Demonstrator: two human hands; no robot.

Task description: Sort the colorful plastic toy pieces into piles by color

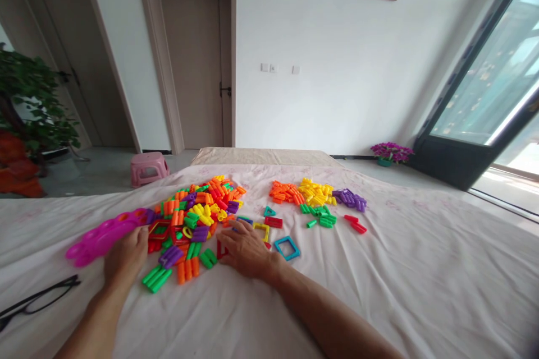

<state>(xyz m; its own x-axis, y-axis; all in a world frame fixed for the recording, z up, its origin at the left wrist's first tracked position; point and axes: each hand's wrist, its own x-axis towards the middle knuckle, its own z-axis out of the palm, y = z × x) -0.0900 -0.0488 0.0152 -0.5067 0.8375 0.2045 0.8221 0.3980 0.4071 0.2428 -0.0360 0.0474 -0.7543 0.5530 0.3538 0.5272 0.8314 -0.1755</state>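
My left hand (126, 253) rests at the left edge of a mixed pile of coloured plastic tube blocks (202, 214), beside a bright pink scalloped plastic piece (107, 237). Its fingers are mostly hidden behind the back of the hand, close to a red square frame (160, 230). On the pile's right side, my right hand (246, 249) lies palm down with fingers apart. It partly covers a red frame piece (220, 250) and reaches beside a yellow square frame (261, 231). A blue square frame (287, 247) lies right of that hand.
Farther right are groups of orange (286, 192), yellow (315, 192), purple (350, 199), green (320, 216) and red tubes (356, 224). Black glasses (42, 297) lie at the left on the pale tablecloth (404, 280). A pink stool (149, 168) stands beyond the table.
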